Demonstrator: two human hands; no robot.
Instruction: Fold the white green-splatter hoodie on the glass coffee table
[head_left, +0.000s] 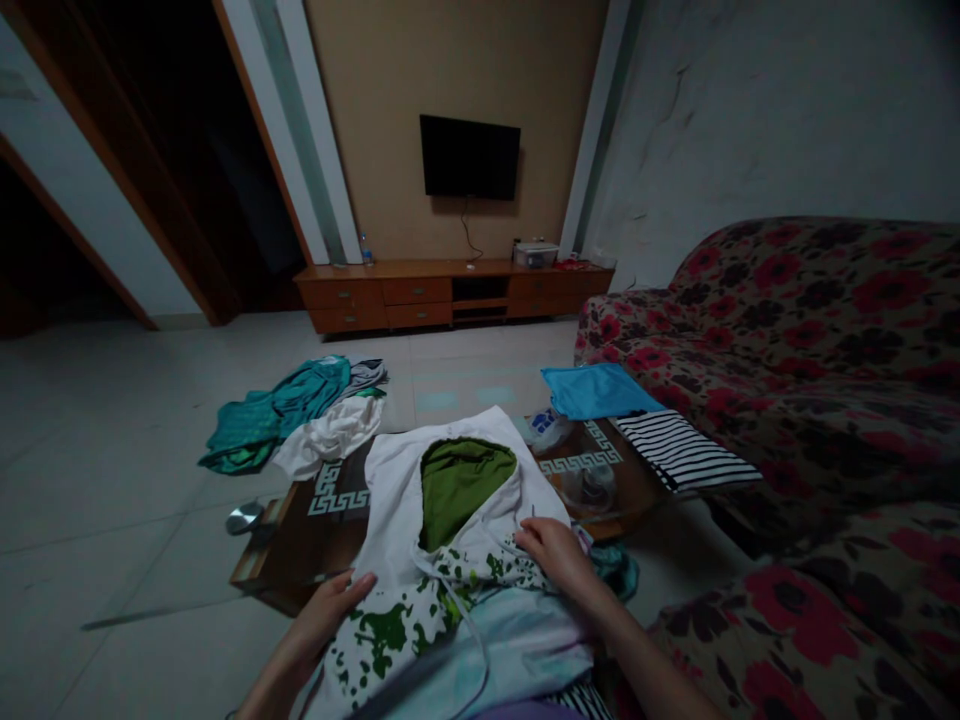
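While pressing a white hoodie (450,520) flat over the near edge of the desk (292,545), hood and green lining toward the far edge, rests left hand (330,605) open on its left side and right hand (555,555) palm-down beside the hood opening, clasping nothing visible. Risks, probably, dragging the overhanging hoodie off that near edge or snagging the loose drawstring (474,628). Shows one container, a clear glass dish (591,487) near the right edge, contents too dim to tell, with blue cloth (596,390) and striped garment (682,450) at the far right corner.
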